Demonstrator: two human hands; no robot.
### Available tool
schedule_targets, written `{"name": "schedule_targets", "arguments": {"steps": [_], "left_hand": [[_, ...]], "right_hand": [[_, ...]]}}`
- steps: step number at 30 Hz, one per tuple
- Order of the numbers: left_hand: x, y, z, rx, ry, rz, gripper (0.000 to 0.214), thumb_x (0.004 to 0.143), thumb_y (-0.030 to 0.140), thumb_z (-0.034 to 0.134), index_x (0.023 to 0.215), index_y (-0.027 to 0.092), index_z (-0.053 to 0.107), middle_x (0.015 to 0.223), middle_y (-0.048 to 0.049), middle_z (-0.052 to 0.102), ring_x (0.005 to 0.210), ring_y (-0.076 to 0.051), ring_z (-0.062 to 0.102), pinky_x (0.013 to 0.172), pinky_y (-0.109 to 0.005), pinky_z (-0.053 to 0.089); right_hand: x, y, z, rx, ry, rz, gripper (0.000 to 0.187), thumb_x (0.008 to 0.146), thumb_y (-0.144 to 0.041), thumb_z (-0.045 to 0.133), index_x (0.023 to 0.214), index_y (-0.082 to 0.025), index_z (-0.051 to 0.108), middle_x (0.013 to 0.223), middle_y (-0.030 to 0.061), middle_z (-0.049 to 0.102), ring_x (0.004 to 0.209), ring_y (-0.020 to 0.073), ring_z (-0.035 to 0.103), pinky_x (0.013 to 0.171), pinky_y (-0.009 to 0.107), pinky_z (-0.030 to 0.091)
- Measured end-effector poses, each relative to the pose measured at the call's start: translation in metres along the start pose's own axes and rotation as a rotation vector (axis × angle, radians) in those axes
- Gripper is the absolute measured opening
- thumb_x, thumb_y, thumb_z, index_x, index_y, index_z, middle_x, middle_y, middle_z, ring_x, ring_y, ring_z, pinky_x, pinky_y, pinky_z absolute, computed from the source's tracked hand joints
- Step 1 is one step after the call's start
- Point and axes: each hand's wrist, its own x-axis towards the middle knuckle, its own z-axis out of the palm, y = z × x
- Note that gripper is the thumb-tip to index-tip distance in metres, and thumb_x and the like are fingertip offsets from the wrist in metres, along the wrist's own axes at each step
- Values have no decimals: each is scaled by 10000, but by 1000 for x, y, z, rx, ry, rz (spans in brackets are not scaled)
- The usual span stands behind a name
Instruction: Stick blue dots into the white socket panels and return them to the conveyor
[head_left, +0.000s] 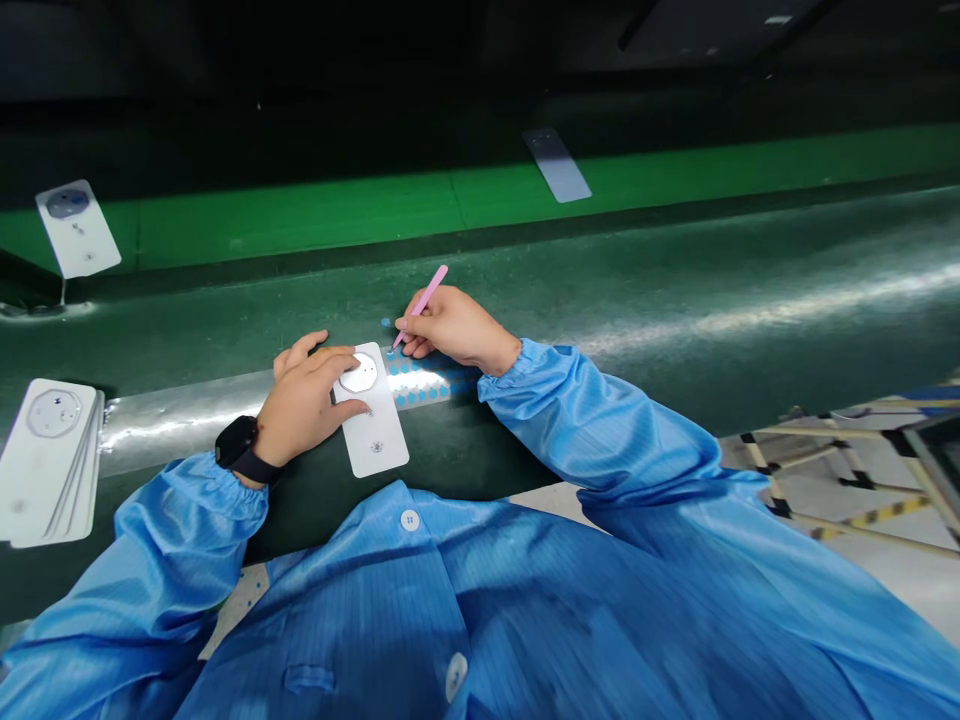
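My left hand [306, 405] lies over the left edge of a white rectangular panel [379, 450], its thumb and forefinger on the panel's face and its other fingers spread out. A round grey-ringed area [363, 375] marks the panel's upper part, with a small dark print lower down. Just to the right, my right hand [457, 325] pinches pink tweezers [429, 290]. Their tips point down at a clear sheet of blue round dots [405, 385] beside the panel. One loose blue dot [386, 322] sits a little above the sheet.
Several similar white panels [46, 465] are stacked at the left on the green work surface [675, 370]. Behind, another panel [79, 230] and a plain white one [559, 165] lie on a bright green strip [300, 215]. A striped frame [862, 470] stands lower right.
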Motion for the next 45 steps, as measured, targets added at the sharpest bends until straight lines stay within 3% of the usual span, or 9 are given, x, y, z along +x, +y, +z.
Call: {"name": "schedule_targets", "arguments": {"steps": [6,11,19,27,36,45], "left_hand": [[0,1,0,-7,-11,-12,452,718,334,826,1131,215,687,1320,-129,681,1414,-415,398,1111,-611,303],[0,2,0,-18,-22,0,447,725,341,820,1138,242,683,1340,-109,673,1422,-414,386,1105,-613,304],[0,1,0,-18,-25,13,375,717,319,817,1057,237,681,1309,-105,686,1418,-420,383,1091,-618,302],[-1,2,0,-29,-10,28,333,708,294,835,981,223,659,1297,-104,693,1413,-414,392,1078,-605,306],[-2,3,0,-26,0,36,290,722,296,822,953,236,657,1292,-89,697,1414,-402,391,1090,-594,292],[-2,1,0,-22,9,45,288,724,311,826,954,237,668,1284,-86,702,1416,-392,395,1093,-580,296]], "right_hand": [[-2,2,-3,74,5,-1,251,886,-73,698,679,-135,570,553,30,674,475,125,669,430,177,542],[-13,4,-3,174,-17,-92,261,852,-186,769,704,-146,558,553,23,683,482,132,677,428,172,529],[-12,-1,25,48,-50,-67,241,889,-96,673,676,-146,572,514,5,660,437,97,625,421,154,514],[-7,-3,26,27,-50,-17,298,908,-48,609,629,-145,566,499,14,650,422,94,611,397,151,502],[-6,-1,26,10,-47,-17,262,895,-102,659,656,-154,564,521,32,663,442,134,632,429,211,538],[-7,-1,27,3,-50,-42,252,899,-78,641,669,-149,566,510,15,656,441,113,634,411,168,520]]}}
